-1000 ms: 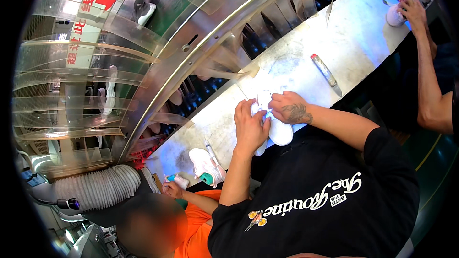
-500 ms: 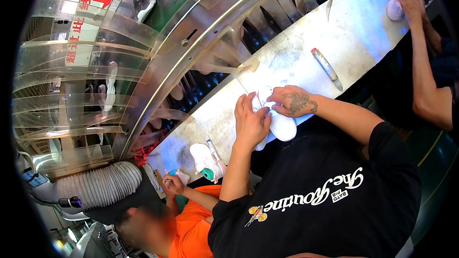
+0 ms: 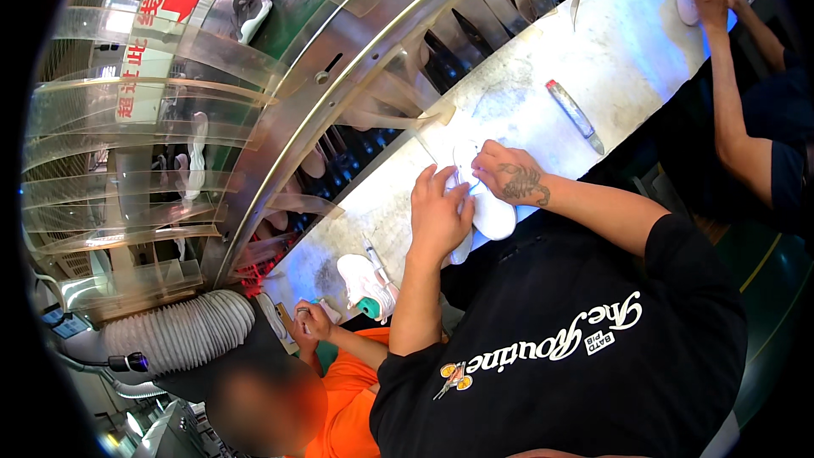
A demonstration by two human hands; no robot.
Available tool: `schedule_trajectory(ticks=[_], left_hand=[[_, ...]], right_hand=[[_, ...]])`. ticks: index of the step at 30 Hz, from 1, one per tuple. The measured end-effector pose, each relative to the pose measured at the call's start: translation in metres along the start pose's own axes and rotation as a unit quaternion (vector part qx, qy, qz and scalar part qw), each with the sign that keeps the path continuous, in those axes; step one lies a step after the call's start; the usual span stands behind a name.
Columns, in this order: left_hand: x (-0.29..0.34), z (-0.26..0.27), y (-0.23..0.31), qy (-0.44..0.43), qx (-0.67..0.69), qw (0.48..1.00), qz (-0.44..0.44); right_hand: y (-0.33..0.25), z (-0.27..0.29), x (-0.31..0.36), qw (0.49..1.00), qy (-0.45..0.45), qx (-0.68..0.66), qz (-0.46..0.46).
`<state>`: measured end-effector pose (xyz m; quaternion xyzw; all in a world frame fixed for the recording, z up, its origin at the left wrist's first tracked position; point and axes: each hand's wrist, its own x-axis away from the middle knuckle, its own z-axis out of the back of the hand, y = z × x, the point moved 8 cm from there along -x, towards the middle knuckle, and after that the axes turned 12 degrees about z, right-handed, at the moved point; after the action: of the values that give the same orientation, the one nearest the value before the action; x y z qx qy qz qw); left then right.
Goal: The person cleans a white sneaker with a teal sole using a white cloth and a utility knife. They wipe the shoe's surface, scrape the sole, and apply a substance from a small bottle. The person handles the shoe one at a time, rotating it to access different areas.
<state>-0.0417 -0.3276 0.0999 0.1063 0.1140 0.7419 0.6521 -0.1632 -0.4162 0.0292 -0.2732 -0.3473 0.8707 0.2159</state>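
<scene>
My right hand (image 3: 507, 173) bunches its fingertips at the white shoe (image 3: 494, 214); my left hand (image 3: 438, 216) is beside it, thumb and fingers slightly apart. Whether either is clamped on it, I cannot tell. The shoe lies between them, at the table (image 3: 627, 51) edge. I judge this step fine fingertip work; the next move calls for a steady shoe. White lettering crosses my black shirt (image 3: 526, 390); beyond, a sign (image 3: 146, 64) bears red characters and an arrow (image 3: 182, 0).
</scene>
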Motion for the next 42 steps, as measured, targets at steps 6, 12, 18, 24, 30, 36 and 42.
schedule_trajectory(ticks=[6, 12, 18, 24, 30, 36, 42], left_hand=[[-0.014, -0.002, -0.025, 0.083, 0.075, 0.99, 0.085], [-0.034, 0.002, -0.015, 0.028, -0.023, 0.995, 0.095], [-0.04, 0.0, -0.007, -0.005, -0.066, 0.995, 0.079], [-0.031, -0.017, -0.022, 0.008, 0.009, 0.995, 0.103], [-0.028, -0.004, -0.011, 0.047, -0.002, 0.993, 0.106], [-0.035, 0.006, -0.003, 0.003, -0.071, 0.995, 0.072], [-0.031, -0.017, -0.019, -0.034, -0.016, 0.996, 0.084]], right_hand=[[-0.001, 0.001, 0.007, 0.998, 0.035, -0.011, 0.048], [-0.016, 0.014, 0.004, 0.995, 0.031, 0.045, 0.088], [-0.014, 0.015, 0.004, 0.994, 0.032, 0.035, 0.102], [-0.006, 0.012, 0.006, 0.992, 0.033, 0.031, 0.119], [-0.005, 0.012, 0.006, 0.992, 0.041, 0.02, 0.116], [-0.005, 0.01, 0.007, 0.992, 0.027, 0.035, 0.116], [-0.009, 0.013, 0.005, 0.993, 0.027, 0.037, 0.113]])
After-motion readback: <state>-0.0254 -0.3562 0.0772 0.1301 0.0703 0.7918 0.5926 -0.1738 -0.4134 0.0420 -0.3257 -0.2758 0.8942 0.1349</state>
